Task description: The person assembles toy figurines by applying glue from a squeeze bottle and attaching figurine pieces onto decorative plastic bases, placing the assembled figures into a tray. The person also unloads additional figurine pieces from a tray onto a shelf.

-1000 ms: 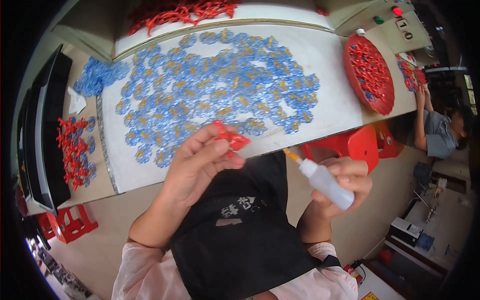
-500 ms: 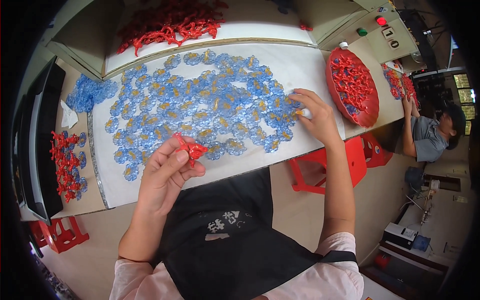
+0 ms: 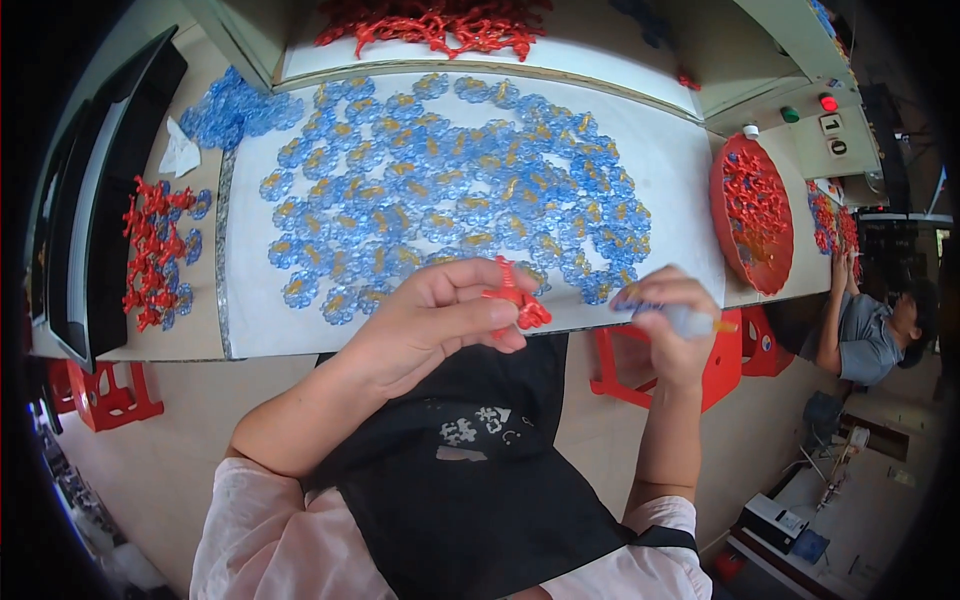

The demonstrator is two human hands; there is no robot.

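- Left hand pinches a red plastic piece over the surface's near edge.
- Right hand grips a small bottle beside blue pieces.

The right hand hides most of the small bottle, apparently a glue bottle.

Just ahead of the left hand, the blue pieces crowd the white sheet, leaving only a bare strip along its near edge and a wider bare patch beyond the right hand. Farther right of that hand, the round red tray blocks the table end. Below both hands the way is open above the black apron.
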